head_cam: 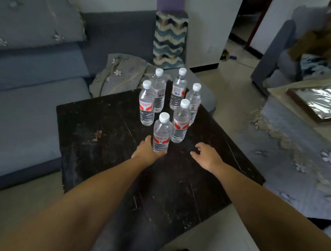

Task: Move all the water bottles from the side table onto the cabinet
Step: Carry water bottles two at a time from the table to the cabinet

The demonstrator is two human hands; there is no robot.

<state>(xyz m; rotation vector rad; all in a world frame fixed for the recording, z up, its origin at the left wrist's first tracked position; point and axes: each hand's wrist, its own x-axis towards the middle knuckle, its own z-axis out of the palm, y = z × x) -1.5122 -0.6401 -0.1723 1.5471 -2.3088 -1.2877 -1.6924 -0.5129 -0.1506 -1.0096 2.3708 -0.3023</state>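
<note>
While six water bottles are standing upright on the dark worktop (104,140), I am bringing both hands in from its near edge toward the cluster. The nearest bottle (161,134) is sitting at the front of the group, its long axis vertical and its white cap on top. My left hand (147,150) is touching its lower part, thumb up along the bottle's left side and fingers curling round under the base, so I am judging the grip as closing on it rather than firmly set. My right hand (206,155) is hovering just to the right of that bottle, fingers loosely spread and holding nothing. The second bottle (180,123) is standing just behind and to the right of the nearest bottle, so the right hand is the closer one for it, and it needs only to be reaching forward and a little inward. The other four are standing farther back. Each bottle is looking full of clear water with its cap on. No cabinet is showing, so nothing is moved yet as far as I can tell.
</note>
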